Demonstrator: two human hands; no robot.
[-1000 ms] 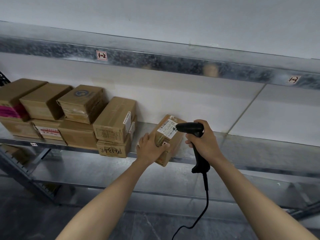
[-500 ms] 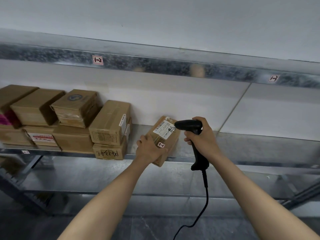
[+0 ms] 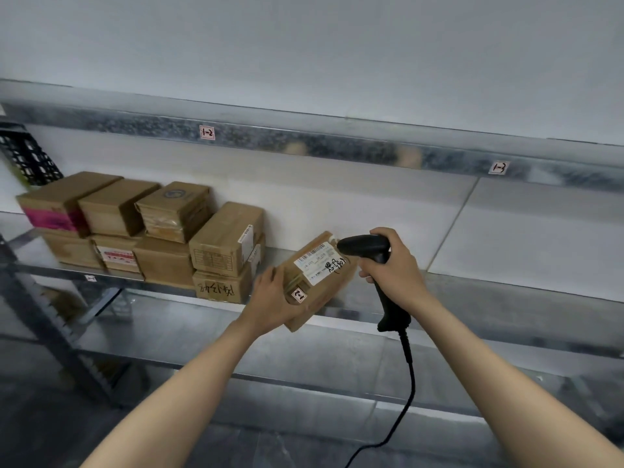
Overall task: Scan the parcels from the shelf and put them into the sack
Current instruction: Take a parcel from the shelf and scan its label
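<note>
Rt of stack (image 3: 223, 244), L hand (image 3: 275, 300) grips parcel (image 3: 334, 287), now tipped flatter; R hand (image 3: 395, 268) fists scanner (image 3: 363, 246), nose nearer label (image 3: 315, 265): scan likely underway.

On the shelf (image 3: 506, 295), against the wall (image 3: 337, 197), a stack of parcels (image 3: 162, 238) fills the left part in two layers, four above four. To its right, at the shelf's front edge, the left hand (image 3: 273, 298) holds a single parcel (image 3: 324, 288) by its near left side, tilted, with its label (image 3: 319, 263) on the upper face. Just right of it, the right hand (image 3: 395, 271) grips a barcode scanner (image 3: 366, 246), whose head is over the parcel's far right corner. The scanner's cable (image 3: 407, 383) hangs down in front of the lower shelf (image 3: 202, 332). An upper shelf (image 3: 304, 143) runs overhead, its front edge bearing the tags 1-2 (image 3: 207, 132) and, further right, 1-3 (image 3: 498, 167). A crate (image 3: 27, 157) sits at far left, above the stack.
</note>
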